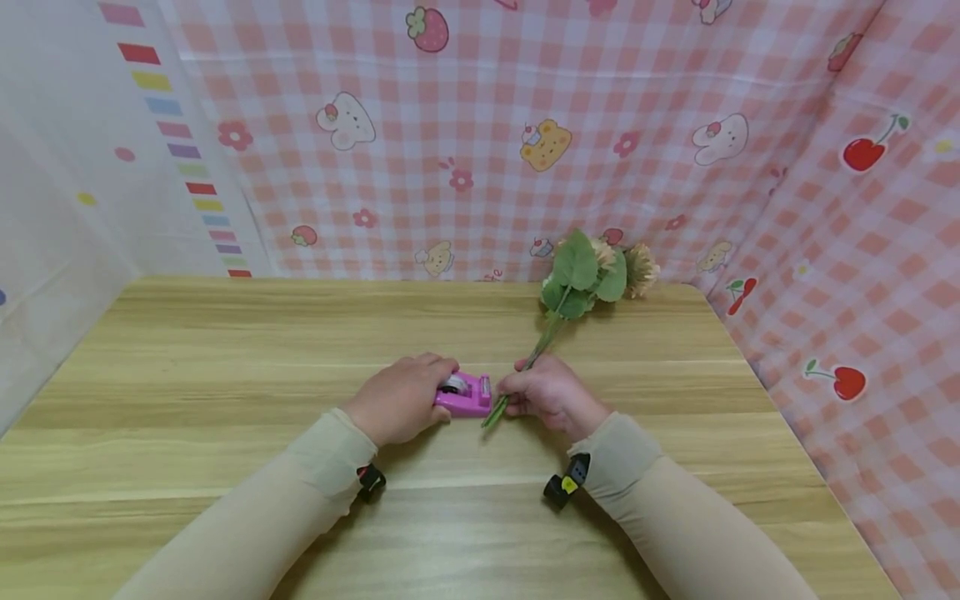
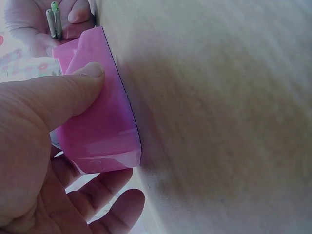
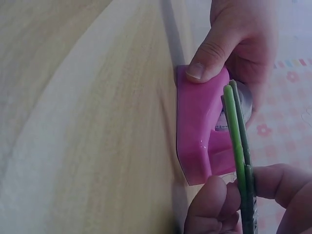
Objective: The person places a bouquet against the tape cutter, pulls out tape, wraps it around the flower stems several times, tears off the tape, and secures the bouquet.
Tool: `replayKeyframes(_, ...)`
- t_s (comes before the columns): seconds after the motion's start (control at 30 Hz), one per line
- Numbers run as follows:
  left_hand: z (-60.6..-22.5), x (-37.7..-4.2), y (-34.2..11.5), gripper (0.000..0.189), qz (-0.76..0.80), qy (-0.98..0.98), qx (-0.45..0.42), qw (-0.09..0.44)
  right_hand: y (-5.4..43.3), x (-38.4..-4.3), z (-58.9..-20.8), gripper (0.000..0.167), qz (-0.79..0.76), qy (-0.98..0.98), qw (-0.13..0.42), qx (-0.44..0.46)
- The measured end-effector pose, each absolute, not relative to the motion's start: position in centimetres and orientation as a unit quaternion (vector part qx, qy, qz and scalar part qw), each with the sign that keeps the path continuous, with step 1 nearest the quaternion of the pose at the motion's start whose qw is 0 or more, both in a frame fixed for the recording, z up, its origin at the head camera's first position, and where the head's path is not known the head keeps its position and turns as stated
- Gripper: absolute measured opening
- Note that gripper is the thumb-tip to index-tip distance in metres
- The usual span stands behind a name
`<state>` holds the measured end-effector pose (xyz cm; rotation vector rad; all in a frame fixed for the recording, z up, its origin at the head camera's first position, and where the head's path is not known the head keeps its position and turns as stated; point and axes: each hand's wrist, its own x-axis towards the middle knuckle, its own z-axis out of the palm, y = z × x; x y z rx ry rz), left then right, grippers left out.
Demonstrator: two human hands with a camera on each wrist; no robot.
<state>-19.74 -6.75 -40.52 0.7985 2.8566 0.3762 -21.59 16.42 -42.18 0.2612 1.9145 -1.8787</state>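
A pink tape dispenser (image 1: 471,404) with a roll of clear tape sits on the wooden table, its cutter end facing right. My left hand (image 1: 403,398) grips its rear from the left, the thumb (image 2: 87,80) along the near side. My right hand (image 1: 553,393) pinches the green stems (image 3: 237,131) of a small bunch of artificial flowers (image 1: 600,271) between thumb and fingers. The stem ends slant down beside the dispenser's cutter end. Broad green leaves (image 1: 576,260) and pale peach blooms (image 1: 640,268) lean toward the table's back edge.
The wooden table (image 1: 225,350) reaches back to a pink checked cloth (image 1: 465,108) with cartoon prints. More printed cloth (image 1: 862,275) hangs along the right edge, and a white cloth (image 1: 67,167) hangs at the left. Small black cameras (image 1: 558,492) are strapped at both wrists.
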Motion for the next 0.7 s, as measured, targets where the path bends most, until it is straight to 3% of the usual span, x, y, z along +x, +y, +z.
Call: replayKeyframes(0.7, -40.29, -19.55, -6.7, 0.071, 0.127, 0.953, 0.266, 0.075, 16.02, -21.2, -41.73, 0.033, -0.643, 0.728, 0.22, 0.089)
